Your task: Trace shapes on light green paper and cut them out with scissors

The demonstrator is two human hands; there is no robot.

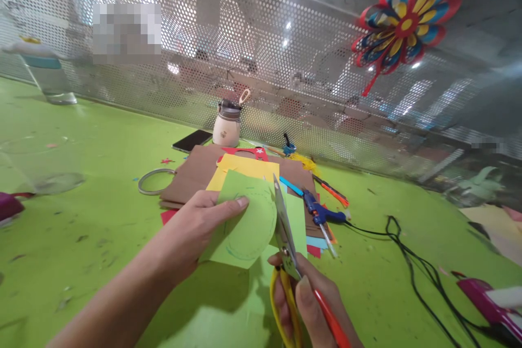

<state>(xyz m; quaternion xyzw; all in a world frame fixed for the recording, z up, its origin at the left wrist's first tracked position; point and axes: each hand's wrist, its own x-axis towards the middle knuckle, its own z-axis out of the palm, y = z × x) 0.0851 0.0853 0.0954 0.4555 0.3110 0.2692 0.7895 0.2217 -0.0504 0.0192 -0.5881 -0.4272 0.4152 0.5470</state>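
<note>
My left hand [207, 223] pinches a sheet of light green paper [248, 228] between thumb and fingers, holding it above the table. A round outline is drawn on the paper, and its right edge follows that curve. Scissors [285, 228] with one yellow and one red-orange handle are gripped in my right hand [314, 288]. Their blades point away from me along the paper's right edge; I cannot tell whether they touch it. Beneath lie a yellow sheet [265, 169], another green sheet [299, 223] and brown card [196, 168].
A blue glue gun [322, 212] lies right of the stack, its black cord [411, 261] trailing across the green table [118, 228]. Behind stand a phone [192, 140] and a white bottle [227, 128] before a perforated metal screen. A tape ring [157, 181] and clear cup [44, 168] sit left.
</note>
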